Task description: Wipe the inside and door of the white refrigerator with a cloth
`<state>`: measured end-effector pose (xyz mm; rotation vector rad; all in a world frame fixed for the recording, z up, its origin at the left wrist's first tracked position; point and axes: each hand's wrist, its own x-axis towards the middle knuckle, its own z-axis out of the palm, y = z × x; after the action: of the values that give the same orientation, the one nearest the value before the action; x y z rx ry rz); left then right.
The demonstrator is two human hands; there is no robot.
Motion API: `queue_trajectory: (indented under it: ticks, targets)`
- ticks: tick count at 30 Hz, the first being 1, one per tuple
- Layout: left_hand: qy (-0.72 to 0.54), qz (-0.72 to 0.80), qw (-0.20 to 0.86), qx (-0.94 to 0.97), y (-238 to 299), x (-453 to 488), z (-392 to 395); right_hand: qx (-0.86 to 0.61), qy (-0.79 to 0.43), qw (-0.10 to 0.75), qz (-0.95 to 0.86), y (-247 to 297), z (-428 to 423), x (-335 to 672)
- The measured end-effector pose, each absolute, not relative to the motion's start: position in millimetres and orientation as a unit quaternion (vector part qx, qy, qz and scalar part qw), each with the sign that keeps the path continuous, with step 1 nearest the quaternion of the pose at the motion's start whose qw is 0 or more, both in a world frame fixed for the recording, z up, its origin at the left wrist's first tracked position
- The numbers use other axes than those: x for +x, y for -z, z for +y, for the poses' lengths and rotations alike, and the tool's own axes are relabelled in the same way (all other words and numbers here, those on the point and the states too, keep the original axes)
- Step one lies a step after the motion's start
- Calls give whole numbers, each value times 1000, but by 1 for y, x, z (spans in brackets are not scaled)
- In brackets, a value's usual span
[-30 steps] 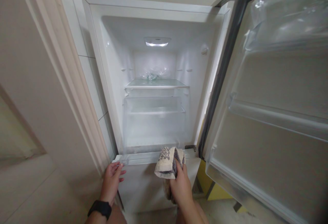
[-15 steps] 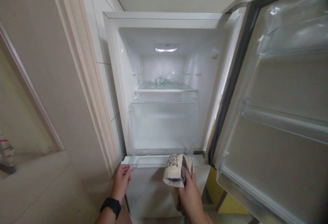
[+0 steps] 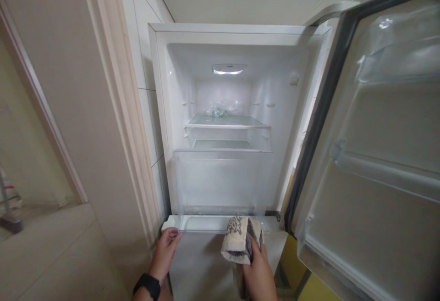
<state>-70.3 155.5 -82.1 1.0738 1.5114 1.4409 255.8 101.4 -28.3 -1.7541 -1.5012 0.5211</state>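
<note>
A clear fridge shelf [image 3: 220, 181] stands tilted nearly upright in front of the open compartment, its lower edge above the lower door's top. My left hand [image 3: 167, 248], with a black watch on its wrist, pinches the shelf's lower left corner between thumb and fingers. Bunched in my right hand [image 3: 257, 269] is a beige and dark patterned cloth [image 3: 237, 243], which lies against the shelf's lower right part. The cloth hides that corner, so I cannot tell whether the fingers grip the shelf through it.
Inside the white fridge [image 3: 160, 108], a crumpled clear plastic bag [image 3: 219, 111] sits on the upper glass shelf [image 3: 227, 121]. Another shelf [image 3: 223, 144] shows below. The fridge door [image 3: 388, 122] stands wide on the right. A door frame [image 3: 113, 108] borders the left.
The clear shelf has come lower and slightly toward me, so a shelf behind it now shows above its top edge. Both hands keep their hold. The view has shifted a little.
</note>
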Motion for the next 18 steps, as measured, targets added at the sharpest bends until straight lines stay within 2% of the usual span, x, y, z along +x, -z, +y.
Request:
queue_trajectory:
  ticks: [11,14,18]
  targets:
    - [-559,595,370,444,99,-75,166,-640,-229,418,-602,30,108,271]
    - [-560,589,379,443,102,-73,166,-610,-184,484,-599,-6,107,281]
    - [-566,583,386,437,98,-70,163,-564,-85,593,-568,-98,111,292]
